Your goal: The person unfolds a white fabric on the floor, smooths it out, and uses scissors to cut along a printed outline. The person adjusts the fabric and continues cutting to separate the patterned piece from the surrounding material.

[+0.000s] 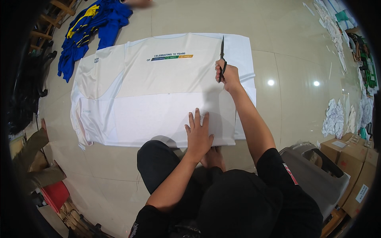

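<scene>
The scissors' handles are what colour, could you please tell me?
The scissors' handles are black, best in the head view.

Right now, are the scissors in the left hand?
No, the right hand holds the scissors; the left hand is spread over white cloth.

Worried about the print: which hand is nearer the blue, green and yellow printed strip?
Right: the right hand grips black scissors right of the strip; the left hand, farther off, rests lower on white fabric.

The glossy tiled floor (111, 162) mirrors two light spots (271, 82). A grey chair (303, 174) stands near cardboard boxes (350, 158) at right, wooden furniture (53, 19) upper left.
</scene>
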`<state>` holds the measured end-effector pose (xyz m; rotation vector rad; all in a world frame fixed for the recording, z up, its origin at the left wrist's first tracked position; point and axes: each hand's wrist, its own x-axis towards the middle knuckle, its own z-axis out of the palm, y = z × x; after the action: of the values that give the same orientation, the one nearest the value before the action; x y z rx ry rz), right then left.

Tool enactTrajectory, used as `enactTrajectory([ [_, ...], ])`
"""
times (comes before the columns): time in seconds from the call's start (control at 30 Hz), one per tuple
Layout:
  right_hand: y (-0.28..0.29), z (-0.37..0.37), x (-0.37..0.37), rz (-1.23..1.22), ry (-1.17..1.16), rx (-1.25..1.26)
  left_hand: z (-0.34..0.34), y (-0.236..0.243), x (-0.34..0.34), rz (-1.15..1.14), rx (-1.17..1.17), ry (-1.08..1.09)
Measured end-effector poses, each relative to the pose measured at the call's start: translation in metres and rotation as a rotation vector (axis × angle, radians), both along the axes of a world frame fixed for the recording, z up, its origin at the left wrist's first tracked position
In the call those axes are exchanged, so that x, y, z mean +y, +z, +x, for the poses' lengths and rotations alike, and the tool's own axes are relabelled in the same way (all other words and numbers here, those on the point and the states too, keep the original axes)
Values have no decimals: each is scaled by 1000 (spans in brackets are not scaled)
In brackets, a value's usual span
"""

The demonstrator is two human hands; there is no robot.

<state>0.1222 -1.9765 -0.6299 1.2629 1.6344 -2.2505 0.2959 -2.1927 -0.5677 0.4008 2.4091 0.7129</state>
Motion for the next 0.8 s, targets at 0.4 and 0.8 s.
enactTrajectory([
  [0.4, 5, -8, 3, -3, 3, -4, -1, 3, -1, -1, -9, -7],
  [0.8, 2, -7, 4, 34, 0, 14, -1, -1, 1, -2, -3, -5],
])
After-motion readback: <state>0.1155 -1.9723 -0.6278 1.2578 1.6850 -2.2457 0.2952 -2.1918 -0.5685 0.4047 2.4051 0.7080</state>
